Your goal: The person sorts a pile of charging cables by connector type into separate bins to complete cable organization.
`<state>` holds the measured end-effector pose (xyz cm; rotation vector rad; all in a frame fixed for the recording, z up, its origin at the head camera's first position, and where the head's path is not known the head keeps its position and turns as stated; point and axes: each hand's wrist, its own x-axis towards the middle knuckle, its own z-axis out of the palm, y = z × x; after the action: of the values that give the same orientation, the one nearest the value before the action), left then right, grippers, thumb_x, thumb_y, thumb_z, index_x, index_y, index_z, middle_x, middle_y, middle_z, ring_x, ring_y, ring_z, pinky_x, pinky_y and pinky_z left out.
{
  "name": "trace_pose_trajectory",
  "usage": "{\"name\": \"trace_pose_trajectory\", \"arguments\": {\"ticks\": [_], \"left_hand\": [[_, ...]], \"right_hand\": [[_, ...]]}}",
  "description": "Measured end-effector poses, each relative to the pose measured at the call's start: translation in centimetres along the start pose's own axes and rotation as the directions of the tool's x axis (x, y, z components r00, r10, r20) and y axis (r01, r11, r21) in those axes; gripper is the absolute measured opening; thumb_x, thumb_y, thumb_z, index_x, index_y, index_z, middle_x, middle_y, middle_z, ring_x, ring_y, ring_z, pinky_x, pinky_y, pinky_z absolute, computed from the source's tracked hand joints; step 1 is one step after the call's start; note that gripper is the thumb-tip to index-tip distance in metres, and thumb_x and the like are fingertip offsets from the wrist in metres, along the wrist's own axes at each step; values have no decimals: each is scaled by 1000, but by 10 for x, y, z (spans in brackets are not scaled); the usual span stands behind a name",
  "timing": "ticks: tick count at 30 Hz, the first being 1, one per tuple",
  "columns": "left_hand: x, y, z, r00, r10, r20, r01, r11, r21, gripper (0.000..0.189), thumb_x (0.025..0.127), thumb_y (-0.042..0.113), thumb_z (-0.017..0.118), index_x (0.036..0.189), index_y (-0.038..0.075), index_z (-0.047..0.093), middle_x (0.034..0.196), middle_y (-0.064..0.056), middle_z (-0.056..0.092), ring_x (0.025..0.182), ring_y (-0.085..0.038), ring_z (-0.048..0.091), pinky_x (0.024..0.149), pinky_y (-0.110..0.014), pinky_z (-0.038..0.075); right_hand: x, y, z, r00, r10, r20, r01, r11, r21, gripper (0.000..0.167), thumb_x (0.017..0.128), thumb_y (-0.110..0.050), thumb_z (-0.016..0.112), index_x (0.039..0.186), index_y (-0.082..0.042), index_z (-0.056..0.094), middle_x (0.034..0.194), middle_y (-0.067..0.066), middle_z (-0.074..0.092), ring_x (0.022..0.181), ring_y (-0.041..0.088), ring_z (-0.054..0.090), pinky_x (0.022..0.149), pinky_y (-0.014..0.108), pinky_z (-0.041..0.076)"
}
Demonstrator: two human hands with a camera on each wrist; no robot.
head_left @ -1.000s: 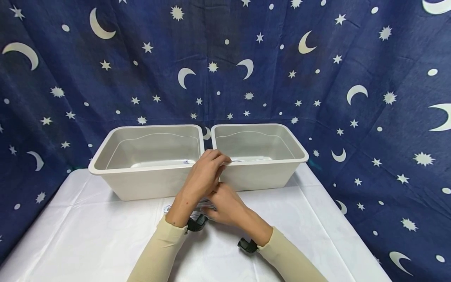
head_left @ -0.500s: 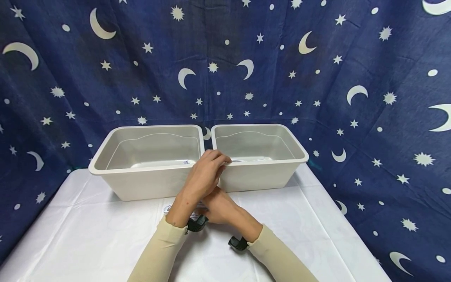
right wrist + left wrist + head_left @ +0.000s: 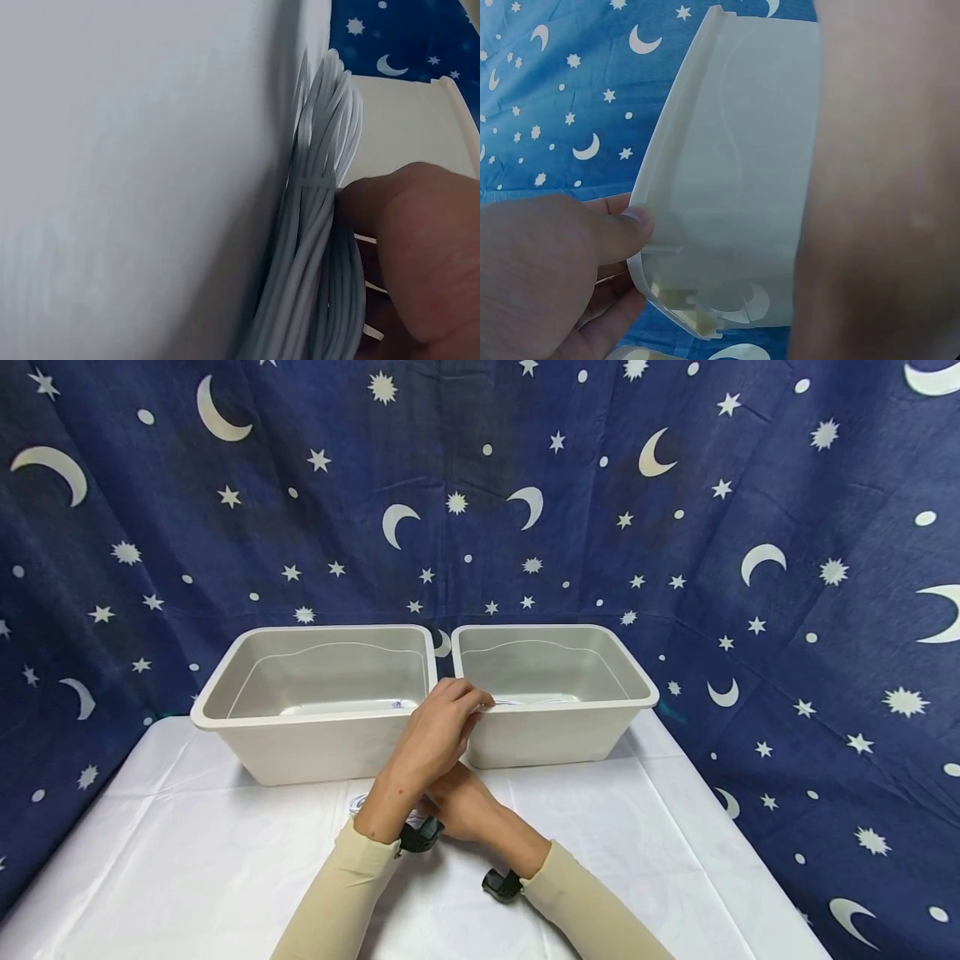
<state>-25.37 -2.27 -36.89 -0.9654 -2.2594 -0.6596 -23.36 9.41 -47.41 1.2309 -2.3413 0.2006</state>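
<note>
My left hand (image 3: pixel 438 731) grips the near left corner of the right-hand bin (image 3: pixel 570 706). In the left wrist view, the thumb of that left hand (image 3: pixel 547 262) lies over the rim of the bin (image 3: pixel 750 165), with fingers on the other side. Crossing beneath my left wrist, my right hand (image 3: pixel 467 806) is at a bundle of white cable (image 3: pixel 358 804) on the table. The right wrist view has the thumb of the right hand (image 3: pixel 435 255) against the looped cable bundle (image 3: pixel 311 232), fingers behind it. A narrow tie binds the loops. My left forearm hides much of the bundle.
A second light-grey bin (image 3: pixel 307 752) stands to the left, a small gap from the first. A small bluish-white item (image 3: pixel 397 703) lies inside it. White cloth (image 3: pixel 187 852) covers the table. A blue curtain (image 3: pixel 465 527) with moons and stars hangs close behind.
My right hand has moved left and slightly down, further under my left wrist along the cable bundle. The left hand keeps its grip on the bin's corner, and both bins stand still.
</note>
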Motion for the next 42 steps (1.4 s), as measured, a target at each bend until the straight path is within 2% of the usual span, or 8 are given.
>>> {"name": "trace_pose_trajectory", "arguments": {"ticks": [7, 11, 18, 24, 28, 33, 37, 42], "left_hand": [[0, 0, 0, 1000, -2, -2, 2, 1000, 11, 24, 96, -3, 72, 114, 12, 75, 108, 0, 70, 108, -24, 61, 99, -36, 51], [0, 0, 1, 1000, -13, 15, 13, 1000, 14, 23, 97, -2, 71, 115, 12, 75, 109, 0, 70, 109, -23, 60, 100, -35, 50], [0, -1, 1, 1000, -14, 18, 14, 1000, 12, 24, 97, -3, 71, 115, 12, 75, 109, 0, 70, 109, -23, 60, 100, -35, 50], [1, 0, 2, 1000, -2, 5, 2, 1000, 13, 24, 97, -3, 71, 114, 12, 75, 108, 0, 70, 108, -23, 61, 99, -36, 51], [1, 0, 2, 1000, 6, -6, -6, 1000, 11, 24, 96, -4, 72, 114, 12, 75, 107, 0, 70, 107, -24, 61, 98, -36, 51], [1, 1, 3, 1000, 10, 1, -10, 1000, 4, 25, 96, -4, 71, 114, 12, 75, 108, 0, 70, 106, -23, 60, 98, -36, 51], [1, 1, 2, 1000, -1, 7, 1, 1000, 0, 24, 97, -3, 71, 114, 12, 76, 108, 0, 70, 106, -23, 60, 98, -35, 51], [1, 1, 1, 1000, -12, 14, 12, 1000, -2, 24, 97, -3, 71, 114, 13, 76, 109, 0, 70, 106, -23, 60, 98, -35, 50]], "right_hand": [[0, -1, 5, 998, 1, -62, 0, 1000, 26, 20, 89, -16, 81, 102, -10, 67, 104, 4, 70, 106, 26, 65, 100, 39, 52], [-1, -3, 6, 999, 14, -52, -12, 1000, 27, 19, 90, -17, 81, 100, -10, 67, 101, 3, 70, 105, 25, 66, 98, 37, 53], [-3, -5, 8, 996, 12, -83, -10, 1000, 18, 17, 90, -16, 81, 97, -9, 67, 94, 2, 70, 96, 24, 67, 91, 35, 55], [1, -5, 5, 998, 53, -45, -50, 996, 68, 19, 92, -17, 81, 96, -10, 64, 90, 3, 68, 92, 23, 67, 88, 36, 55], [3, -5, -1, 995, 96, -10, -94, 989, 112, 15, 92, -18, 80, 90, -12, 66, 87, 1, 68, 90, 22, 68, 85, 37, 56], [3, -2, -10, 985, 169, 15, -169, 970, 173, 15, 85, -11, 79, 87, -13, 64, 85, 1, 67, 87, 22, 68, 78, 38, 57], [2, 2, -18, 981, 193, 28, -195, 965, 177, 18, 79, -8, 77, 91, -13, 64, 88, 1, 67, 86, 20, 68, 76, 38, 57], [0, 5, -27, 980, 189, 54, -196, 967, 162, 22, 77, -10, 79, 96, -13, 68, 90, 1, 70, 86, 19, 69, 75, 39, 58]]}}
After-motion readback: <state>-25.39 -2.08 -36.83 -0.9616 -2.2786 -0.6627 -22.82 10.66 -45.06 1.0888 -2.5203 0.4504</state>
